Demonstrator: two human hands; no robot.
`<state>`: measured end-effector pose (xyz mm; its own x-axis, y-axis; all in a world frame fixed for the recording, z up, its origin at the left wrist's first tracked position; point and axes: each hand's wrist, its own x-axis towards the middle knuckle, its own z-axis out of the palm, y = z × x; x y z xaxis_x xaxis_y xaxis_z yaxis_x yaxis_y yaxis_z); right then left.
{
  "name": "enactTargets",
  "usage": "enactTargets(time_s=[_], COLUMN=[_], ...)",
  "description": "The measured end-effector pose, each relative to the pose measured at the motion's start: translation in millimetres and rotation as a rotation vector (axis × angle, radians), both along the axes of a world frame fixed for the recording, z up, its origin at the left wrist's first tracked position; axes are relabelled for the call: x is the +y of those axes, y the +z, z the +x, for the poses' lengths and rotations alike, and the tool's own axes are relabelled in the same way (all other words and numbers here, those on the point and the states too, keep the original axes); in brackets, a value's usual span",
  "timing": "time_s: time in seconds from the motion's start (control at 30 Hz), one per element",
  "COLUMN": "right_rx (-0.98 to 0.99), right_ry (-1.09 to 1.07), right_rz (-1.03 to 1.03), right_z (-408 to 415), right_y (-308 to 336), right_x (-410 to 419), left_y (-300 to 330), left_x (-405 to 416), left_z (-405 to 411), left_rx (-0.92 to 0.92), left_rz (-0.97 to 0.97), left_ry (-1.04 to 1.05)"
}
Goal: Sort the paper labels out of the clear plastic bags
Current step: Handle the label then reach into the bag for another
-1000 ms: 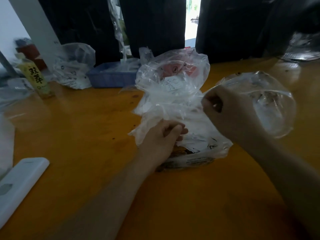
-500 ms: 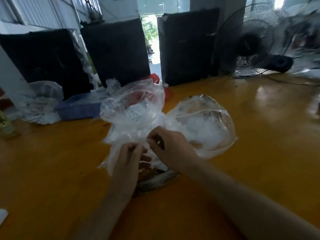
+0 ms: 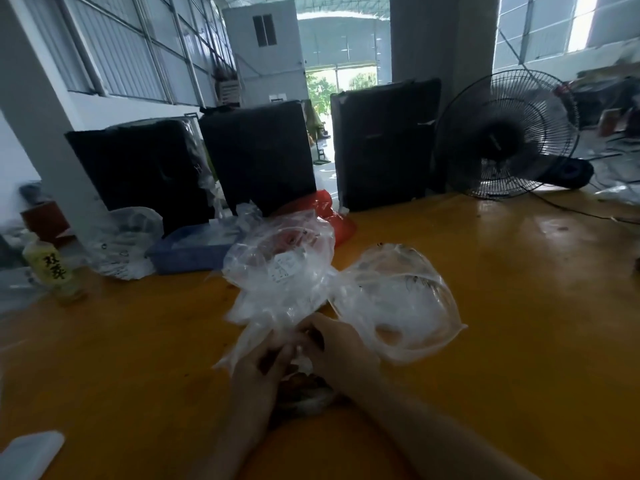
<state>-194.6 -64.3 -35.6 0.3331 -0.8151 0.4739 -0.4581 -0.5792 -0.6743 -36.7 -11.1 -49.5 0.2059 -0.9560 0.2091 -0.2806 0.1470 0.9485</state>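
On the orange table (image 3: 485,306) the heap of clear bags (image 3: 280,271) sits within reach; the left hand (image 3: 256,365) pinches one bag's mouth and the right hand (image 3: 336,348) grips the puffed bag (image 3: 398,303), apparently to reach the paper label (image 3: 284,268) showing inside the heap.

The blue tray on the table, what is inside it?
Crumpled clear plastic shows above the blue tray's rim. The front wall hides whatever lies deeper inside.

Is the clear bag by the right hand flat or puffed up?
Puffed up: the bag bulges round like a balloon, and the right hand grips its neck.
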Motion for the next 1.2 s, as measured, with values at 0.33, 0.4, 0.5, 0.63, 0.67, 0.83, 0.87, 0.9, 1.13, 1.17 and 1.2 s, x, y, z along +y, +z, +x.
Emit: enactTargets(time_s=[0.33,0.4,0.5,0.63,0.67,0.83,0.87,0.9,1.13,1.17,1.2], right_rx=[0.022,0.039,0.110,0.274,0.344,0.626,0.665,0.701,0.712,0.703,0.691], right_ry=[-0.072,-0.093,-0.073,-0.056,-0.071,-0.176,-0.185,-0.196,-0.224,-0.243,-0.263], right_rz=[-0.018,0.001,0.016,-0.002,-0.017,-0.084,-0.081,-0.078,-0.034,-0.030,-0.026], right_z=[0.0,0.2,-0.2,0.6,1.6,9.7,11.7,13.4,13.0,13.5,14.2], right_y=[-4.2,-3.0,-3.9,-6.5,-7.8,-15.7,-17.1,-17.7,-23.0,-24.9,-25.6], right_x=[11.7,14.8,18.4,19.4,18.8,15.7,15.8,15.9,12.5,12.6,12.9], left_y=[-3.1,-0.5,0.7,-3.6,-4.7,-11.7,-12.9,-15.2,-15.1,-14.9,-14.8], left_x=[2.2,5.2,5.2,0.7,-1.4,-12.1,-12.3,-12.5,-7.2,-7.7,-8.5], left_z=[-0.4,-1.5,-0.4,7.5,8.4,14.0,14.3,14.3,17.3,16.2,15.0], left_rx=[0.070,0.095,0.167,0.307,0.388,0.583,0.567,0.540,0.340,0.322,0.308], left_rz=[0.061,0.073,0.096,0.118,0.119,0.114,0.120,0.125,0.124,0.118,0.111], left_ry=[0.102,0.094,0.112,0.110,0.111,0.086,0.071,0.058,0.004,0.012,0.029])
